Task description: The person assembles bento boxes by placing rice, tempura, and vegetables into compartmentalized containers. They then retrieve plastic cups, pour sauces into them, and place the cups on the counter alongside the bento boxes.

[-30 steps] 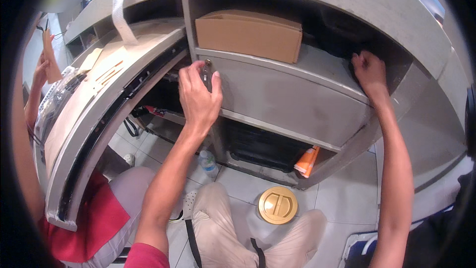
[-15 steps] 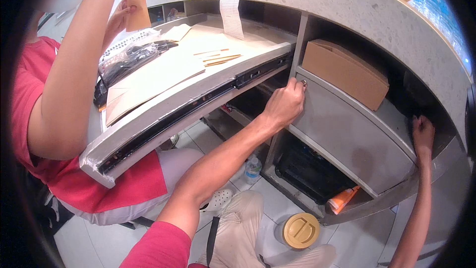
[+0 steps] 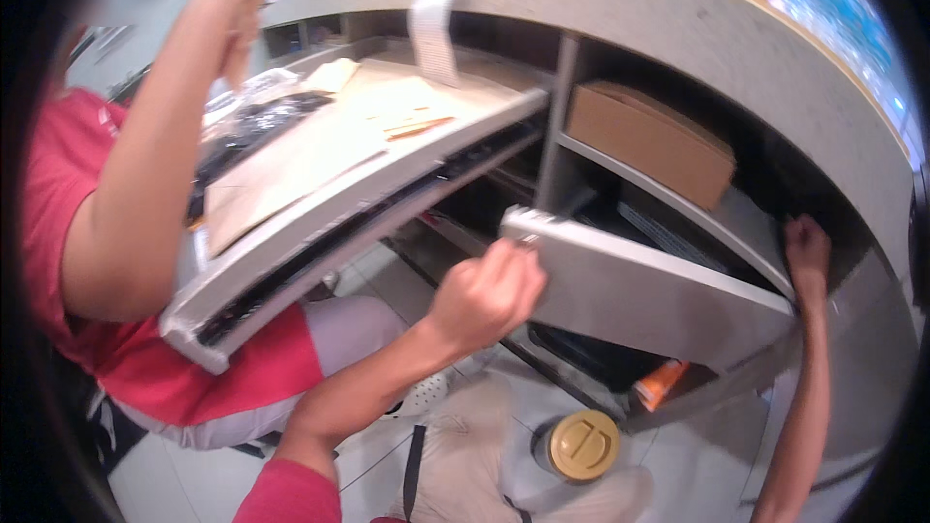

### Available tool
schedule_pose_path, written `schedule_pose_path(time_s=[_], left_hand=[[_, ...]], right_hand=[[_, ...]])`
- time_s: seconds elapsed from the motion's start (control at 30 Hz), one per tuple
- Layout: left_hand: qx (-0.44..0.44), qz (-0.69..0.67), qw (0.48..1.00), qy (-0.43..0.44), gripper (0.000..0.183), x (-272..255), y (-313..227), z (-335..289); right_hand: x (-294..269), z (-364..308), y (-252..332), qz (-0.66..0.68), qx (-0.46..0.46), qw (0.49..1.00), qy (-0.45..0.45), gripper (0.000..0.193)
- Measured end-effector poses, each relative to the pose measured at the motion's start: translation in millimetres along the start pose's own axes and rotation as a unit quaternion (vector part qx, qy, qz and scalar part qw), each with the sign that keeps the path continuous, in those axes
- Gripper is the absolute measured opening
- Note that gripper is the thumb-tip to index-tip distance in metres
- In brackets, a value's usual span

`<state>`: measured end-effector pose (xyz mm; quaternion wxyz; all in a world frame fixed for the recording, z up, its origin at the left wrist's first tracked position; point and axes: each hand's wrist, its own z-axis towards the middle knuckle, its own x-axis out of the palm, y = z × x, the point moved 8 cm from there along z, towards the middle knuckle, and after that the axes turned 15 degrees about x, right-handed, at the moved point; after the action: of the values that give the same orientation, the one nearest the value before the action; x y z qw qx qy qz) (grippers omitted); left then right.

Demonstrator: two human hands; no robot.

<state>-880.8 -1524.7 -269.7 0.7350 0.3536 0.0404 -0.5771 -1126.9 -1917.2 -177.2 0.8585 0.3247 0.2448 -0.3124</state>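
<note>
My left hand (image 3: 487,292) is closed on a small metal piece (image 3: 526,241) at the upper left corner of a grey cabinet door (image 3: 668,300); I cannot tell whether it is a key or a knob. The door stands swung out at its left end, while its right end stays by the cabinet. Through the gap above it, dark contents (image 3: 668,232) show inside the compartment. At the right end of the shelf above, my right hand (image 3: 808,250) has its fingers curled in against the dark interior. Whatever it may hold is hidden.
A brown cardboard box (image 3: 651,142) sits on the shelf. On the left, a pulled-out drawer (image 3: 378,174) carries envelopes and pencils, beside a co-worker in red (image 3: 87,165). A yellow-lidded container (image 3: 583,446) stands on the floor by my legs. Water bottles (image 3: 838,15) line the counter top.
My left hand has drawn the cabinet door's left end outward, toward me, uncovering the compartment. My right hand stays by the shelf's right end. The co-worker's raised hands have shifted slightly.
</note>
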Motion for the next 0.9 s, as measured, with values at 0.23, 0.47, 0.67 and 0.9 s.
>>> schedule_pose_path(time_s=[0.23,0.47,0.67,0.9], left_hand=[[0.049,-0.185,0.981,0.006,0.010,-131,-98,-18],[-0.098,-0.483,0.842,-0.221,0.030,-156,-136,-33],[-0.111,-0.615,0.706,-0.334,0.036,-145,-172,-8],[0.128,-0.596,0.767,-0.199,0.021,-28,-189,30]], right_hand=[[-7,-5,24,-0.031,-0.023,0.999,0.018,0.036],[-8,-5,29,-0.045,-0.011,0.998,0.039,0.037],[-1,0,22,-0.043,-0.018,0.997,0.054,0.039],[4,1,18,-0.060,-0.072,0.993,0.074,0.039]])
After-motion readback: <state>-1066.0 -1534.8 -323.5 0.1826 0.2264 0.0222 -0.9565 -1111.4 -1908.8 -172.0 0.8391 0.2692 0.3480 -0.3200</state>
